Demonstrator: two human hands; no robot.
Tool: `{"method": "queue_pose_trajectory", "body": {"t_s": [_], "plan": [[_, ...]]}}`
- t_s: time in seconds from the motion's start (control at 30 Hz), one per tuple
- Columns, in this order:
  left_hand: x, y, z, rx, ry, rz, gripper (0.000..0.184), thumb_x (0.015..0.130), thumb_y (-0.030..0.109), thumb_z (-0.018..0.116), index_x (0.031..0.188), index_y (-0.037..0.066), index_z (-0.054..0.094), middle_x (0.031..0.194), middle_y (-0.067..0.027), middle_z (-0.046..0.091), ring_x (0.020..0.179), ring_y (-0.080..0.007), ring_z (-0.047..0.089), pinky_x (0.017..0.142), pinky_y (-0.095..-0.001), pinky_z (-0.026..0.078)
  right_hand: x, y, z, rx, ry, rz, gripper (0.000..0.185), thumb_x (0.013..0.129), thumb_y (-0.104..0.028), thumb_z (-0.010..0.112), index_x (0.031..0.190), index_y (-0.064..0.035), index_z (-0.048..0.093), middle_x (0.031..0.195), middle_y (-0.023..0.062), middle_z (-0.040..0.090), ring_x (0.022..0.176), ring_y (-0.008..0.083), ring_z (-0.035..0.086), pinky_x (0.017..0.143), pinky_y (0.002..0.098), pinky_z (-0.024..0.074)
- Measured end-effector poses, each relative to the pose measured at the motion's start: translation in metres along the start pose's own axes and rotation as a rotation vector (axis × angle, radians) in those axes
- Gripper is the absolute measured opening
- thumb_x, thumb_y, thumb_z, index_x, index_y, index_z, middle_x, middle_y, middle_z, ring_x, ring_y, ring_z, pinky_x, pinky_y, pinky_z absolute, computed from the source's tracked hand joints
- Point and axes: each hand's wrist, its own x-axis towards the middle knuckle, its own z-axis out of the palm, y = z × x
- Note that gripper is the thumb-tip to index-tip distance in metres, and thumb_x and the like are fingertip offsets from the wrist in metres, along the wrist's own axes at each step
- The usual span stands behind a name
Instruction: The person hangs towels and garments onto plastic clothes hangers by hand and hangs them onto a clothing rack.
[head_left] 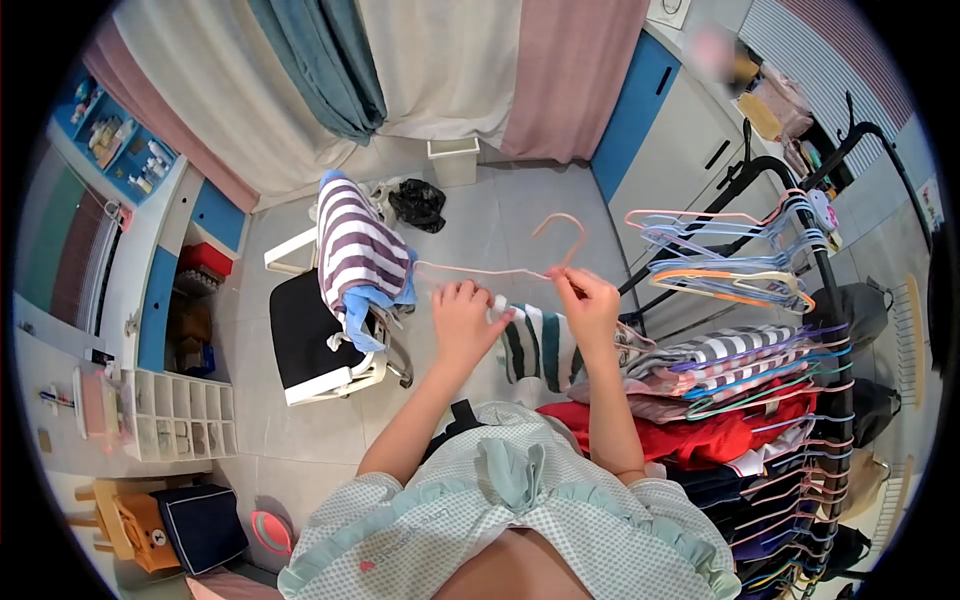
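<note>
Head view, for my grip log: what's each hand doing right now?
Left hand: at the green-striped garment; grip cannot be told.
Right hand: closed, pinching the pink hanger.

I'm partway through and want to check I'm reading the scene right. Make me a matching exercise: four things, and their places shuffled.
Things
1. Green-striped garment
2. Purple-and-white striped garment
3. Black bag
4. Red garment

Places
A. By the pale bin
B. On the rack, among other clothes
C. Draped over the chair
D. Between the left hand and the right hand

Right pairs: 1-D, 2-C, 3-A, 4-B
</note>
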Motion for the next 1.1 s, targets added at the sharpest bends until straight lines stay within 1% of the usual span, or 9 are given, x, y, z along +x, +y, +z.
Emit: {"method": "queue_pose_trajectory", "body": {"t_s": [0.17,0.37,0.4,0.6,0.7,0.83,0.87,1.0,1.1], "plan": [[-0.009,-0.011,0.023,-0.064,0.029,0.015,0.013,0.069,0.014,0.065,0.076,0.006,0.058,0.078,-0.0056,0.052,0.077,-0.0242,0.051,0.065,-0.0346,0.041,-0.003,0.000,-0.001,-0.016,0.027,-0.019,0.016,0.076,-0.018,0.067,0.074,-0.0027,0.065,0.061,0.0093,0.057,0.048,0.0212,0.052,0.045,0.0287,0.0375],[-0.024,-0.046,0.023,-0.859,-0.317,-0.400,0.020,0.074,0.010,0.056,0.092,0.001,0.060,0.080,-0.0077,0.056,0.069,-0.0166,0.055,0.062,-0.0283,0.044,0.010,0.023,-0.017,-0.043,0.201,-0.038,0.013,0.077,-0.013,0.065,0.072,-0.0017,0.064,0.057,0.0092,0.054,0.045,0.0195,0.048,0.043,0.0283,0.0338],[-0.029,-0.064,0.026,-0.824,-0.378,-0.432,0.024,0.076,0.012,0.054,0.096,0.000,0.059,0.076,-0.0077,0.059,0.066,-0.0122,0.055,0.061,-0.0258,0.043,0.012,0.026,-0.021,-0.028,0.211,-0.020,0.013,0.077,-0.013,0.065,0.071,-0.0015,0.064,0.056,0.0088,0.053,0.045,0.0185,0.047,0.043,0.0278,0.0332],[-0.018,-0.086,-0.006,-0.512,-0.102,-0.568,0.024,0.074,0.018,0.057,0.091,0.001,0.057,0.063,-0.0058,0.055,0.061,-0.0171,0.055,0.056,-0.0280,0.042,0.013,0.024,-0.026,0.008,0.145,-0.053,0.013,0.076,-0.012,0.066,0.070,-0.0005,0.064,0.054,0.0080,0.050,0.044,0.0154,0.044,0.043,0.0260,0.0320],[-0.005,-0.059,-0.030,-0.206,-0.107,-0.482,0.028,0.072,0.024,0.062,0.090,0.004,0.053,0.059,-0.0045,0.050,0.060,-0.0199,0.054,0.055,-0.0299,0.042,0.011,0.022,-0.023,0.040,0.061,-0.085,0.015,0.076,-0.014,0.066,0.070,-0.0003,0.064,0.055,0.0085,0.052,0.044,0.0154,0.046,0.043,0.0264,0.0328],[-0.001,-0.044,-0.021,-0.161,0.062,-0.428,0.051,0.064,0.027,0.073,0.102,0.007,0.044,0.077,-0.0067,0.051,0.073,-0.0227,0.055,0.062,-0.0326,0.045,0.008,0.008,-0.021,0.042,-0.013,-0.087,0.017,0.075,-0.018,0.067,0.071,-0.0017,0.065,0.055,0.0071,0.052,0.044,0.0153,0.046,0.042,0.0268,0.0330],[-0.002,-0.047,-0.017,-0.182,0.112,-0.373,0.061,0.061,0.024,0.076,0.109,0.007,0.042,0.089,-0.0095,0.051,0.082,-0.0242,0.054,0.067,-0.0337,0.045,0.008,0.007,-0.021,0.042,-0.024,-0.103,0.016,0.075,-0.018,0.067,0.071,-0.0020,0.066,0.054,0.0067,0.052,0.043,0.0151,0.046,0.042,0.0269,0.0327],[0.011,-0.043,-0.032,0.063,0.267,-0.171,0.062,0.057,0.019,0.078,0.112,0.010,0.049,0.092,-0.0092,0.054,0.087,-0.0261,0.055,0.072,-0.0328,0.046,0.011,0.001,-0.030,0.037,-0.075,-0.181,0.015,0.073,-0.018,0.068,0.071,-0.0030,0.066,0.052,0.0053,0.050,0.042,0.0148,0.045,0.041,0.0278,0.0314],[0.009,-0.058,-0.036,-0.068,0.021,0.026,0.049,0.061,0.017,0.076,0.105,0.011,0.056,0.091,-0.0077,0.061,0.085,-0.0260,0.058,0.072,-0.0329,0.047,0.014,-0.002,-0.032,-0.005,-0.093,-0.250,0.014,0.071,-0.017,0.069,0.070,-0.0040,0.066,0.051,0.0047,0.048,0.041,0.0156,0.044,0.040,0.0286,0.0310]]}}
